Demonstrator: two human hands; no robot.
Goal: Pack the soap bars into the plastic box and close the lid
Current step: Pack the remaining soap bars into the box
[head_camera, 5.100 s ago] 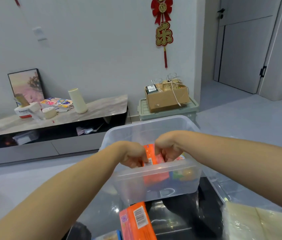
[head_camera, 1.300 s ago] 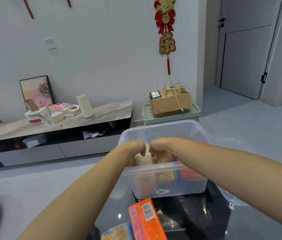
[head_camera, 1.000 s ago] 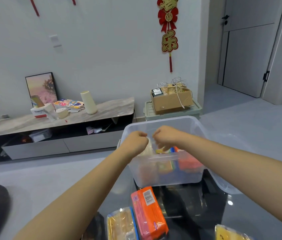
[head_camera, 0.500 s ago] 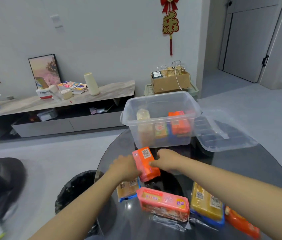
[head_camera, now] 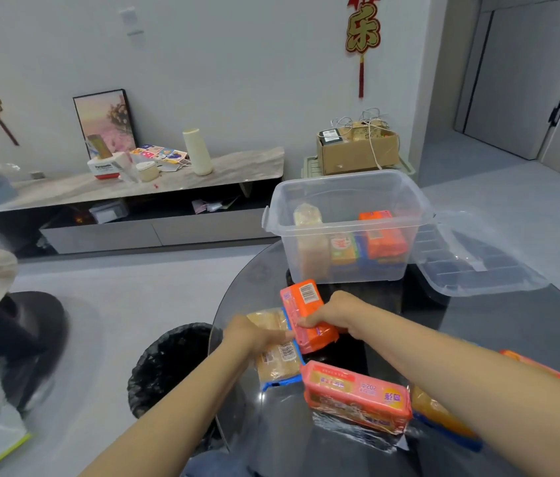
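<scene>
The clear plastic box (head_camera: 347,187) stands open on the dark round glass table (head_camera: 498,325), with several wrapped soap bars upright inside. Its clear lid (head_camera: 478,266) lies to the right of it. In front of the box an orange soap pack (head_camera: 306,311) is gripped from both sides: my right hand (head_camera: 337,313) on its right, my left hand (head_camera: 254,333) on its left. Under my left hand lies a beige soap pack with blue edge (head_camera: 276,363). A pink soap pack (head_camera: 357,394) lies nearer me, and a yellow pack (head_camera: 436,414) shows under my right forearm.
A black-lined waste bin (head_camera: 171,363) stands on the floor left of the table. A low TV cabinet (head_camera: 127,191) runs along the wall. A cardboard box (head_camera: 357,153) sits on a green crate behind the plastic box. A dark stool (head_camera: 24,325) is at the left.
Both hands came out of the box and dropped to the table, then closed on the orange soap pack. The view tilted down, bringing more packs into sight.
</scene>
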